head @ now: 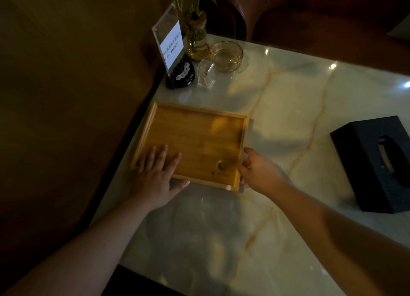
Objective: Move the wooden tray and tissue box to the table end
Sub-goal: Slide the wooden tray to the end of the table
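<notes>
An empty rectangular wooden tray (195,138) lies flat on the marble table (277,207), close to the table's left edge. My left hand (157,175) rests on the tray's near left part, fingers spread flat over its floor and thumb along the near rim. My right hand (257,169) grips the tray's right rim near the front corner, fingers curled round it. A black tissue box (375,162) with an oval slot sits apart at the right side of the table, untouched.
At the table's far left corner stand an acrylic sign holder (169,40), a glass vase with a green plant (196,33), a glass ashtray (227,56), a clear toothpick holder (205,74) and a small black round object (180,74). A brown wall runs along the left.
</notes>
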